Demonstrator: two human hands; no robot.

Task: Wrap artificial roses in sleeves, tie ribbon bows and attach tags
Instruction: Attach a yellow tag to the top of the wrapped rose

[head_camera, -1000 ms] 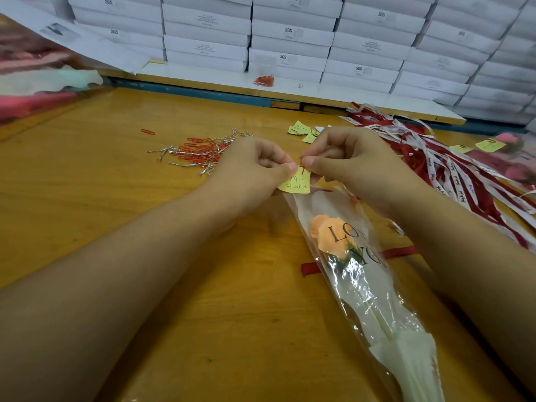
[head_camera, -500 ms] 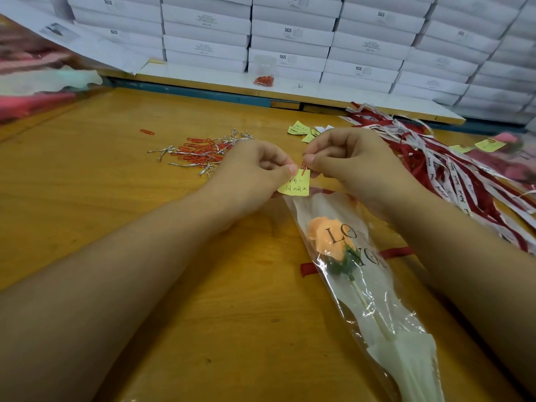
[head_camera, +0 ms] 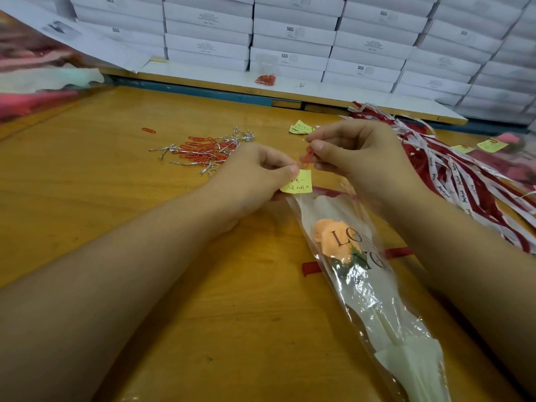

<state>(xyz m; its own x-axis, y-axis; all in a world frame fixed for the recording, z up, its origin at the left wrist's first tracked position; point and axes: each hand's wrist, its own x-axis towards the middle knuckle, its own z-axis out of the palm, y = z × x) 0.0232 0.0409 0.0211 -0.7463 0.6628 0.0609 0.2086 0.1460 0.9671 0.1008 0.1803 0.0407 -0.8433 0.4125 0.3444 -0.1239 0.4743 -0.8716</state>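
Orange artificial rose point(head_camera: 333, 237) lying inside a clear printed sleeve point(head_camera: 377, 303) on the wooden table point(head_camera: 116, 184), the sleeve's open mouth at the hands. Left hand point(head_camera: 255, 175) pinches a yellow handwritten tag point(head_camera: 298, 182) against the sleeve's top edge; right hand point(head_camera: 356, 152) pinches a red paper clip point(head_camera: 307, 158) just above the tag — whether clip and tag touch cannot be told. A red ribbon point(head_camera: 311, 267) lies under the sleeve. Behind: loose paper clips and silver twist ties point(head_camera: 203, 150), a heap of red-and-white ribbons point(head_camera: 464, 178), spare tags point(head_camera: 300, 127), stacked white boxes point(head_camera: 290, 30).
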